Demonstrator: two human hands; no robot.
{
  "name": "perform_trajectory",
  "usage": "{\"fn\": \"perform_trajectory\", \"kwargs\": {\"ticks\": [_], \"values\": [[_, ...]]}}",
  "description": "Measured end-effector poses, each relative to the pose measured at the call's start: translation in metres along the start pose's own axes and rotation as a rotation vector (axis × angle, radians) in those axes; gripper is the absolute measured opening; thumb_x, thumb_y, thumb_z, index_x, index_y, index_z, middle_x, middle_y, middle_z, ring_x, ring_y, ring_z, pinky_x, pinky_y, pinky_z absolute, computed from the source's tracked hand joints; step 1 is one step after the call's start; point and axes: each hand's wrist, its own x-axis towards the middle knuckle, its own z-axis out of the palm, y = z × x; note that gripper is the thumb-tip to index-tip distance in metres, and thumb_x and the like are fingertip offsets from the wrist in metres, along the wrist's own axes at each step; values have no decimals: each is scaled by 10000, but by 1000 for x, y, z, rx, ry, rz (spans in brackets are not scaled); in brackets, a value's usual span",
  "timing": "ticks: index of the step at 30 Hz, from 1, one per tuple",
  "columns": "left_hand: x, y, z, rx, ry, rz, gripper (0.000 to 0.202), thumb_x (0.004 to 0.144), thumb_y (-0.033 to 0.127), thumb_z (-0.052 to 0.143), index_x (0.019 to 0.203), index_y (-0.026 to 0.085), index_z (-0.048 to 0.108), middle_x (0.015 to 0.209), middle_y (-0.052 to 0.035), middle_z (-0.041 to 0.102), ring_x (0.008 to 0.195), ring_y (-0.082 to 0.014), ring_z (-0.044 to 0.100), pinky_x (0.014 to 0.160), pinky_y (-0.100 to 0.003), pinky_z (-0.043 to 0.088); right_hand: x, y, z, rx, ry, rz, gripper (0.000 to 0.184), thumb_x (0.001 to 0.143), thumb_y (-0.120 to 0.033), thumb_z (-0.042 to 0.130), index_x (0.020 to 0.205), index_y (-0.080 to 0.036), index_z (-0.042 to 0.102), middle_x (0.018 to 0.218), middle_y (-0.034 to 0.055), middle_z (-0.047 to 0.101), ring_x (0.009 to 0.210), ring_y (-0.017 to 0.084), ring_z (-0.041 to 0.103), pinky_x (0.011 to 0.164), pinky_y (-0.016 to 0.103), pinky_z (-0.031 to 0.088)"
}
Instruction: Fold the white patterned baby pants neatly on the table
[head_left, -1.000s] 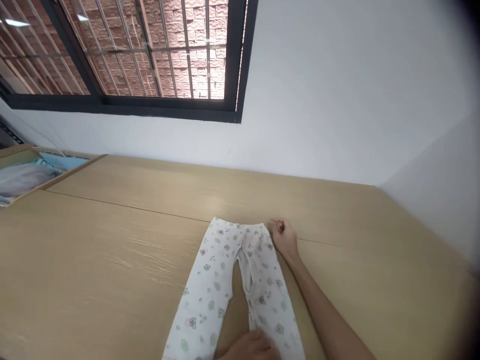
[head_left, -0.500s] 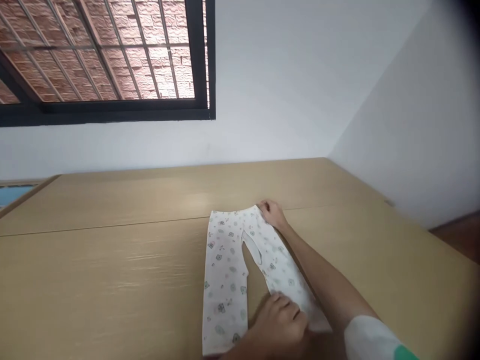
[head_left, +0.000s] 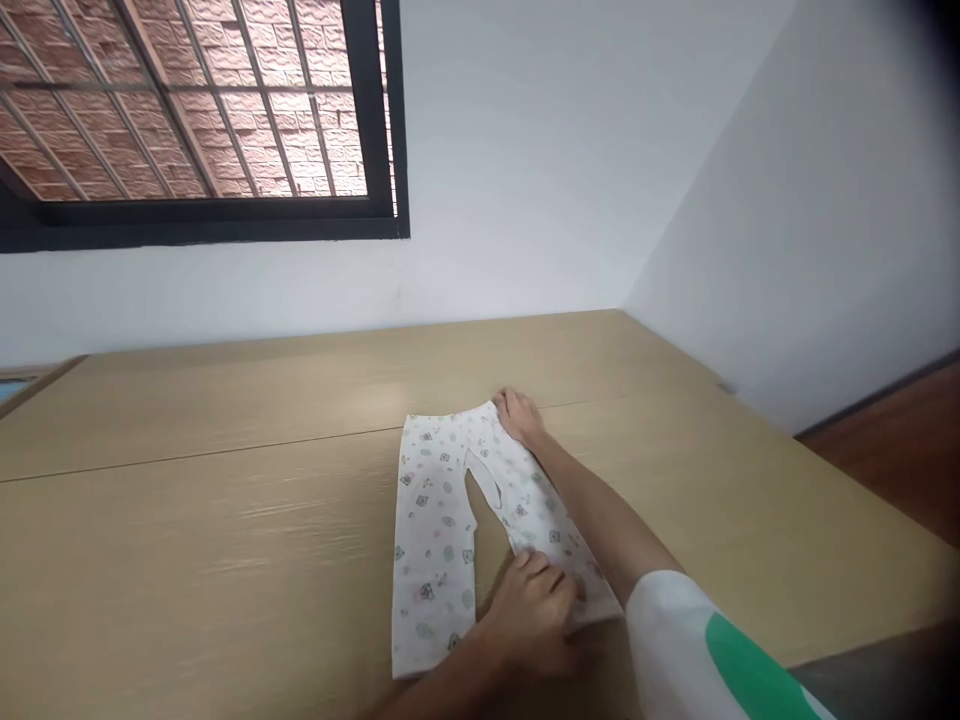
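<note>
A pair of small white baby trousers (head_left: 431, 540) with a print of little animals and leaves lies flat on the wooden tabletop, waistband away from me and legs pointing towards me. An oblong opening shows at the crotch. At the right corner of the waistband, my right hand (head_left: 517, 413) has its fingers closed on the fabric. My left hand (head_left: 531, 605) reaches in from below, its fingers curled over the right trouser leg near its lower end. Its thumb side and part of that leg are hidden from view.
The light wooden surface (head_left: 225, 560) has a seam running across it behind the trousers. It meets a white wall (head_left: 517, 200) at the back and right. A dark-framed window (head_left: 225, 215) with bars is at the upper left. Reddish-brown floor (head_left: 892, 430) shows beyond the right edge.
The view has swung to the right, so everything sits further left. My left hand has slid a little up the view, and the hem of the right leg shows more clearly.
</note>
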Motion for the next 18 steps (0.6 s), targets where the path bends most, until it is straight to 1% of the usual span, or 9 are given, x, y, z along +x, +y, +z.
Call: {"fn": "perform_trajectory", "kwargs": {"ticks": [3, 5, 7, 8, 10, 13, 15, 17, 18], "values": [[3, -1, 1, 70, -38, 22, 451, 707, 552, 780, 920, 185, 626, 812, -57, 673, 802, -243, 618, 782, -401, 469, -3, -1, -1, 12, -19, -69, 296, 1054, -322, 360, 1082, -167, 611, 1053, 141, 688, 1007, 259, 612, 912, 363, 406], [3, -1, 0, 101, -45, 29, 432, 745, 562, 766, 889, 183, 617, 805, -50, 668, 810, -242, 624, 779, -391, 470, -5, -1, -2, 19, -34, -126, 262, 1039, -342, 421, 1088, -174, 616, 1086, 132, 678, 1043, 254, 597, 945, 362, 400], [3, 2, -3, 128, -47, 42, 407, 807, 556, 736, 886, 178, 606, 825, -47, 663, 842, -236, 627, 808, -381, 476, -8, -1, -2, 22, -50, -179, 239, 1025, -343, 464, 1099, -176, 618, 1117, 125, 664, 1079, 250, 581, 983, 363, 388], [3, 5, -6, 145, -52, 54, 375, 838, 527, 725, 881, 175, 600, 833, -44, 661, 849, -229, 629, 821, -374, 479, -8, -1, -1, 24, -58, -200, 232, 1023, -335, 470, 1104, -176, 619, 1132, 124, 656, 1094, 248, 574, 997, 365, 383], [3, 10, -10, 187, -75, 84, 277, 891, 417, 705, 863, 168, 589, 828, -37, 660, 827, -213, 638, 809, -357, 485, -9, -1, 0, 31, -71, -228, 230, 1029, -311, 451, 1116, -176, 615, 1161, 127, 637, 1117, 244, 561, 1015, 367, 377], [6, 18, -14, 253, -135, 132, 162, 938, 266, 649, 841, 153, 587, 776, -41, 659, 730, -203, 648, 699, -336, 485, -9, -2, 1, 61, -94, -243, 234, 1042, -273, 408, 1123, -177, 605, 1189, 129, 618, 1140, 240, 547, 1029, 373, 373], [10, 22, -13, 292, -171, 139, 73, 949, 199, 606, 958, 126, 610, 773, -58, 667, 681, -213, 651, 611, -329, 467, -9, -3, 1, 90, -114, -233, 231, 1047, -251, 396, 1124, -176, 601, 1189, 129, 620, 1148, 237, 550, 1028, 374, 381], [14, 26, -11, 324, -197, 122, 205, 950, 180, 582, 1148, 130, 593, 768, -70, 677, 648, -238, 655, 539, -324, 441, -9, -5, -1, 120, -138, -206, 227, 1051, -237, 403, 1149, -173, 597, 1176, 127, 634, 1125, 230, 576, 1002, 373, 414], [16, 29, -11, 334, -207, 105, 256, 944, 183, 585, 1198, 151, 582, 755, -70, 679, 631, -250, 657, 513, -320, 430, -9, -6, -4, 134, -152, -190, 221, 1051, -239, 423, 1172, -167, 594, 1171, 122, 641, 1103, 225, 594, 981, 378, 439]]}}
